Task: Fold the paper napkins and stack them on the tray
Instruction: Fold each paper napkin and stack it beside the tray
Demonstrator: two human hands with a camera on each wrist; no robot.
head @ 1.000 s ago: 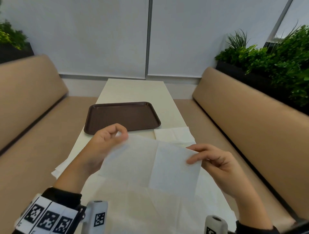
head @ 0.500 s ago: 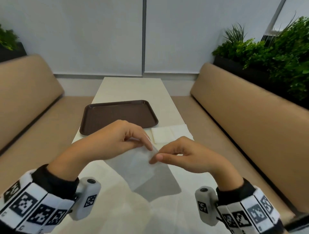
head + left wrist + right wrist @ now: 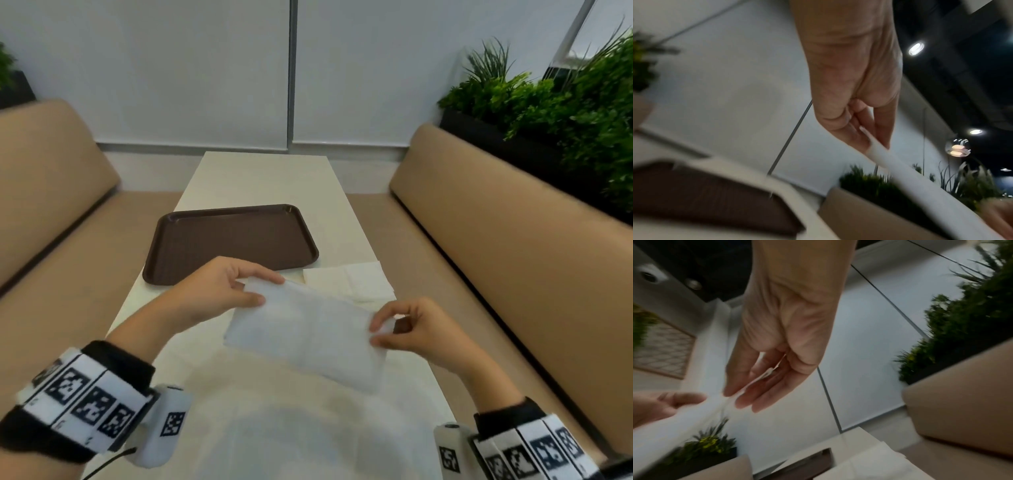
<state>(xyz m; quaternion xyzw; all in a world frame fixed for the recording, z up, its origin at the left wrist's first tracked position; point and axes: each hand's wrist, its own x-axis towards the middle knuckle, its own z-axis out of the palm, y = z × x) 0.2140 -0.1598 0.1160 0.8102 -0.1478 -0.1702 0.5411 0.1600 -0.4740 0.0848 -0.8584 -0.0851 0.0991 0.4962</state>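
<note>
A white paper napkin (image 3: 308, 337), folded into a long rectangle, hangs in the air above the near part of the table. My left hand (image 3: 236, 291) pinches its far left corner between thumb and fingers. My right hand (image 3: 394, 329) pinches its right end. In the left wrist view the napkin (image 3: 920, 181) runs edge-on away from my left hand (image 3: 871, 142). In the right wrist view the napkin's edge (image 3: 764, 376) lies between thumb and fingers of my right hand (image 3: 748, 395). The brown tray (image 3: 229, 240) sits empty beyond my hands.
More white napkins (image 3: 352, 282) lie flat on the cream table (image 3: 270, 178), right of the tray's near corner. Tan benches (image 3: 513, 240) flank the table on both sides. Green plants (image 3: 565, 113) stand behind the right bench.
One second ago the napkin was spread open. The hands then came together and folded it in half. Now they have drawn apart, stretching the folded napkin between them.
</note>
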